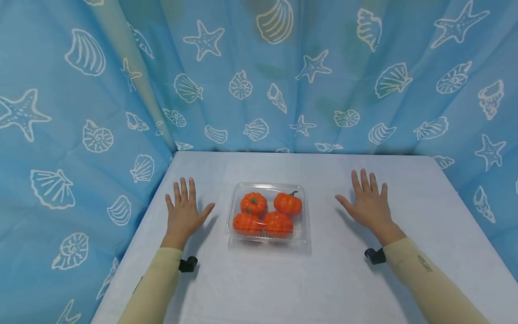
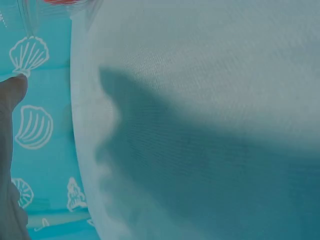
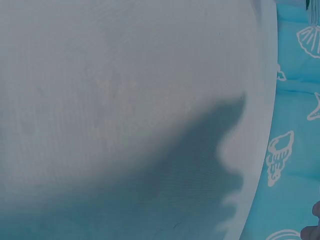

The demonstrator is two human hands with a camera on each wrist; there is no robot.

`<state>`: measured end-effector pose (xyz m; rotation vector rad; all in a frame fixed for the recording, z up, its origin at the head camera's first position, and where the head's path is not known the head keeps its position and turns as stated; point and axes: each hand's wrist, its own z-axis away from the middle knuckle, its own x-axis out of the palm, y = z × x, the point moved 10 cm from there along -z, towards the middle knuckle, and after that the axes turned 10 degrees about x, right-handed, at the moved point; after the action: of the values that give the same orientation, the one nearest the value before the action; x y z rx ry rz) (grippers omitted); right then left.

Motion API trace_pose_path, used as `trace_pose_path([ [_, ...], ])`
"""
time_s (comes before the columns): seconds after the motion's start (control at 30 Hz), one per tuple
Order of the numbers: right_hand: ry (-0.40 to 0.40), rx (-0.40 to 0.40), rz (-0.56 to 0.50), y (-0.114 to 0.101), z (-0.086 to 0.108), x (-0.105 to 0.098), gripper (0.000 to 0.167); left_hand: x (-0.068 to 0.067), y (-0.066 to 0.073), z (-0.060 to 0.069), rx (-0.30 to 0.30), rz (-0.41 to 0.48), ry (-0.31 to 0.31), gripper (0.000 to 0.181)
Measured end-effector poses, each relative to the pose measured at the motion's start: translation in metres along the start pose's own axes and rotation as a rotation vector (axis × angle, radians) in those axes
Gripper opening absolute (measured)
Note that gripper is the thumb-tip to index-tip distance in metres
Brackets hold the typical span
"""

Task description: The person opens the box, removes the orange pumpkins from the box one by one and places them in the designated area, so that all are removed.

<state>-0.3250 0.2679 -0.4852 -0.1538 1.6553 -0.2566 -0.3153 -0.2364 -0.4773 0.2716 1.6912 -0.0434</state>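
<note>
A clear plastic container (image 1: 301, 229) stands mid-table with several small orange pumpkins (image 1: 288, 204) inside; some have green stems. To its left, my left hand (image 1: 183, 217) is held with fingers straight and spread, touching nothing. On the other side my right hand (image 1: 369, 204) is likewise spread flat, apart from the container. In the left wrist view the left thumb (image 2: 14, 92) shows at the edge, with the hand's shadow on the tabletop. Only fingertips (image 3: 311, 231) of the right hand appear in the right wrist view.
A white-covered table (image 1: 267, 288) spreads under both hands. Behind it and along both sides hangs a blue curtain (image 1: 243, 58) printed with white shells and starfish. Each wrist wears a small black camera, such as the one on the left wrist (image 1: 188, 264).
</note>
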Motion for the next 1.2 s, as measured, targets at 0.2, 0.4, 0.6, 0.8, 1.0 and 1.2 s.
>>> trace_pose_path([
  [0.2, 0.021, -0.015, -0.013, -0.004, 0.003, -0.002, 0.096, -0.004, 0.000, 0.003, 0.010, 0.001, 0.036, 0.102],
  [0.4, 0.038, -0.026, -0.061, -0.009, 0.013, -0.005, 0.094, -0.014, 0.009, 0.010, 0.054, 0.008, 0.129, 0.085],
  [0.6, 0.021, -0.030, -0.119, -0.023, 0.022, -0.006, 0.091, -0.028, 0.021, 0.018, 0.106, 0.084, 0.263, 0.072],
  [0.8, 0.033, -0.031, -0.149, -0.036, 0.033, -0.008, 0.086, -0.032, 0.032, 0.024, 0.107, 0.159, 0.291, 0.055],
  [1.0, 0.020, -0.030, -0.207, -0.045, 0.044, -0.007, 0.079, -0.032, 0.044, 0.030, 0.113, 0.277, 0.280, 0.040],
  [1.2, -0.049, -0.055, -0.282, -0.063, 0.054, -0.003, 0.074, -0.025, 0.051, 0.037, 0.073, 0.401, 0.221, 0.041],
])
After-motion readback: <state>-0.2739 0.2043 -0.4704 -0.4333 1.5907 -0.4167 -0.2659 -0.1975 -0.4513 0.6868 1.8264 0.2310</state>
